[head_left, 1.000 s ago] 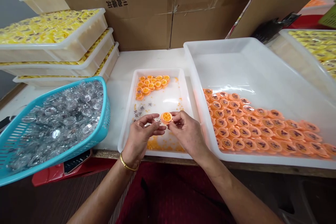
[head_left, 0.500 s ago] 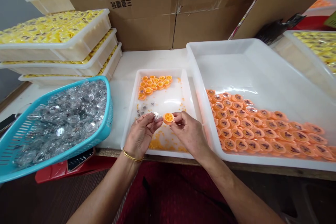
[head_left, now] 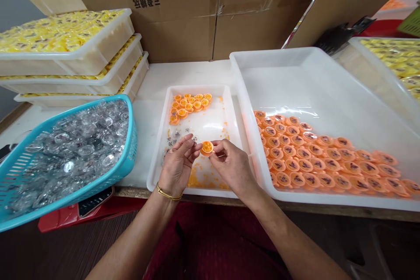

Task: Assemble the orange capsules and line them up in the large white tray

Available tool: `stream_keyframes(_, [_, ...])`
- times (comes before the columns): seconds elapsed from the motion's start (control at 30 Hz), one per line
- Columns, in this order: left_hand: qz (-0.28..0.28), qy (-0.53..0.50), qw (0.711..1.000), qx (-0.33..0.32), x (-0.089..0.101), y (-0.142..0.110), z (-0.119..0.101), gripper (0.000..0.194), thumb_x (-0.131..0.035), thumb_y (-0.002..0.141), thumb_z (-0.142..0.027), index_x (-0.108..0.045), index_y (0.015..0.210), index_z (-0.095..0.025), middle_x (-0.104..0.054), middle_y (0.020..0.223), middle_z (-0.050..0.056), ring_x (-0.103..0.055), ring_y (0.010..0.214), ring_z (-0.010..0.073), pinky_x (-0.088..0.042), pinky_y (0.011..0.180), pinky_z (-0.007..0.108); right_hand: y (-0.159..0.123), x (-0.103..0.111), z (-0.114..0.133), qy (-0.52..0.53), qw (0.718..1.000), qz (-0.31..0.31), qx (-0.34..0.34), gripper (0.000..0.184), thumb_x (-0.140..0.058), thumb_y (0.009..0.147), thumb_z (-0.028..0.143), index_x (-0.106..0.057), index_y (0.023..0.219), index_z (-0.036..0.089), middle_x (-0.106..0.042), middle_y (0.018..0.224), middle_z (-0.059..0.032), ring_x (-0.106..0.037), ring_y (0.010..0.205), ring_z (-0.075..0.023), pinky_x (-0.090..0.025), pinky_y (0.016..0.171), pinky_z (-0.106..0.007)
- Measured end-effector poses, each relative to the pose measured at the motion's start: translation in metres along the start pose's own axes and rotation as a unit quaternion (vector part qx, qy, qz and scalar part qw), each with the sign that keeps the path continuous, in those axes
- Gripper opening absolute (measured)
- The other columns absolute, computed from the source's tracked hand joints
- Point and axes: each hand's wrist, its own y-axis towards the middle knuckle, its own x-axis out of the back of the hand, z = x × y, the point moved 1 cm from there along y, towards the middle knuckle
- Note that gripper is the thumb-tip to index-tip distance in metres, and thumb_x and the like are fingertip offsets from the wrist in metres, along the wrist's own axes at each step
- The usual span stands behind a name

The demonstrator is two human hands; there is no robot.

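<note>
My right hand (head_left: 231,167) pinches a small orange cup (head_left: 207,147) filled with tiny orange beads, held over the small white tray (head_left: 229,109). My left hand (head_left: 179,164) is right beside it, thumb and fingers closed on a clear lid that I can barely make out, touching the cup's left edge. A cluster of filled orange cups (head_left: 189,104) sits at the tray's far end. A few loose clear lids (head_left: 175,136) lie in the tray's middle, and spilled orange beads (head_left: 203,179) lie near its front.
A turquoise basket (head_left: 129,148) of clear lids sits tilted at left. A large white tray (head_left: 295,65) at right holds rows of lidded orange cups (head_left: 315,157). Stacked trays of yellow cups (head_left: 65,35) stand at back left, another (head_left: 397,59) at far right. Cardboard boxes (head_left: 203,4) line the back.
My left hand has brought a clear lid in against the orange cup. Both hands stay over the small tray's front, the cup slightly lower and more to the left.
</note>
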Motion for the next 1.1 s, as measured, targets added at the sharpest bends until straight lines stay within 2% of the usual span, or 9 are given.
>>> stream_keyframes(0.13, [-0.011,0.039,0.999,-0.004,0.003,0.000,0.004,0.020,-0.072,0.067,-0.013,-0.068,0.087,-0.011,-0.067,0.072,0.001,-0.065,0.059,0.0080,-0.041,0.046,0.014,0.000,0.000,-0.001,-0.002,1.000,-0.001,0.002,0.008,-0.055,0.073,0.014,-0.051,0.070,0.021,-0.069,0.098,-0.0062,-0.066,0.076,-0.0165,-0.054,0.069,-0.031])
stream_keyframes(0.3, [0.012,0.051,0.998,-0.045,0.000,-0.002,0.013,0.022,-0.076,0.063,-0.016,-0.067,0.082,-0.012,-0.065,0.069,0.000,-0.062,0.061,0.0068,-0.042,0.056,0.017,0.000,0.000,0.000,0.001,1.000,-0.004,-0.002,0.009,-0.054,0.072,0.014,-0.050,0.070,0.021,-0.069,0.096,-0.0059,-0.065,0.074,-0.0158,-0.054,0.067,-0.031])
stream_keyframes(0.43, [0.000,0.117,0.989,-0.091,-0.002,-0.006,0.020,0.024,-0.077,0.061,-0.019,-0.064,0.080,-0.013,-0.064,0.067,-0.002,-0.059,0.058,0.0063,-0.038,0.055,0.018,0.000,0.000,-0.001,0.010,1.000,-0.004,-0.009,0.010,-0.054,0.073,0.014,-0.049,0.069,0.021,-0.069,0.095,-0.0056,-0.066,0.076,-0.0165,-0.054,0.067,-0.030])
stream_keyframes(0.53, [0.006,0.139,0.986,-0.088,-0.004,-0.008,0.022,0.026,-0.076,0.062,-0.022,-0.063,0.082,-0.013,-0.062,0.067,-0.003,-0.058,0.057,0.0063,-0.038,0.052,0.018,0.000,0.000,-0.002,0.004,1.000,-0.005,-0.007,0.010,-0.054,0.074,0.015,-0.048,0.069,0.022,-0.069,0.094,-0.0063,-0.066,0.079,-0.0177,-0.054,0.068,-0.031])
stream_keyframes(0.73, [0.008,0.142,0.987,-0.076,-0.007,-0.008,0.020,0.028,-0.078,0.060,-0.026,-0.060,0.077,-0.014,-0.062,0.071,-0.001,-0.063,0.059,0.0103,-0.044,0.054,0.021,-0.001,0.001,0.000,-0.031,0.999,-0.013,0.021,0.012,-0.052,0.074,0.012,-0.048,0.069,0.021,-0.068,0.092,-0.0061,-0.065,0.078,-0.0172,-0.053,0.067,-0.030])
stream_keyframes(0.87, [0.001,0.209,0.974,-0.087,-0.005,-0.005,0.019,0.027,-0.078,0.061,-0.029,-0.059,0.075,-0.015,-0.060,0.059,-0.004,-0.059,0.049,0.0088,-0.037,0.047,0.019,-0.001,0.001,0.001,-0.059,0.997,-0.010,0.045,0.013,-0.051,0.073,0.009,-0.049,0.069,0.021,-0.067,0.087,-0.0062,-0.063,0.074,-0.0164,-0.052,0.065,-0.029])
stream_keyframes(1.1, [0.006,0.293,0.947,-0.132,-0.006,0.001,0.017,0.025,-0.073,0.067,-0.033,-0.055,0.066,-0.016,-0.054,0.054,-0.005,-0.053,0.047,0.0070,-0.034,0.047,0.019,-0.001,0.000,0.000,-0.023,0.999,-0.008,0.022,0.013,-0.052,0.075,0.010,-0.048,0.069,0.021,-0.067,0.090,-0.0062,-0.064,0.076,-0.0170,-0.053,0.066,-0.029])
